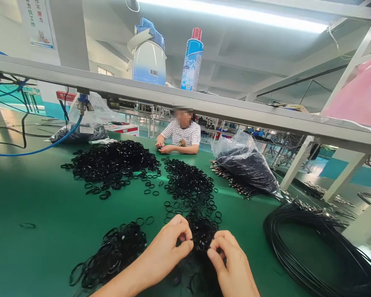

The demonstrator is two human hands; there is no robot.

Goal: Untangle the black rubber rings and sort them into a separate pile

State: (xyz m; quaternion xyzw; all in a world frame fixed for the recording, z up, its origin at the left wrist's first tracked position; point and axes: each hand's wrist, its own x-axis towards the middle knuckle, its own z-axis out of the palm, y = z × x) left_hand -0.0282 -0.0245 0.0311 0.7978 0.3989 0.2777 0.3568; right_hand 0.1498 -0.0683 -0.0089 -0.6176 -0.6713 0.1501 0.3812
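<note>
My left hand [173, 243] is closed, thumb and forefinger pinched over a heap of small black rings [202, 227]. A tiny dark bit shows at its fingertips, too small to name. To the right of that heap my right hand [231, 260] is also in a pinch; what its fingertips hold, if anything, blends into the dark rings behind. The hands are a little apart. Left of my left forearm lies another pile of black rings [114, 251]. Loose rings spread away from my hands into a further pile [188, 177].
A large ring heap [114, 161] covers the far left of the green table [49, 202]. At right are a coil of black cable [278, 243] and a filled plastic bag [247, 165]. A person [184, 134] sits opposite. Overhead, a shelf [160, 93] carries a jug [150, 57] and spray can [192, 62].
</note>
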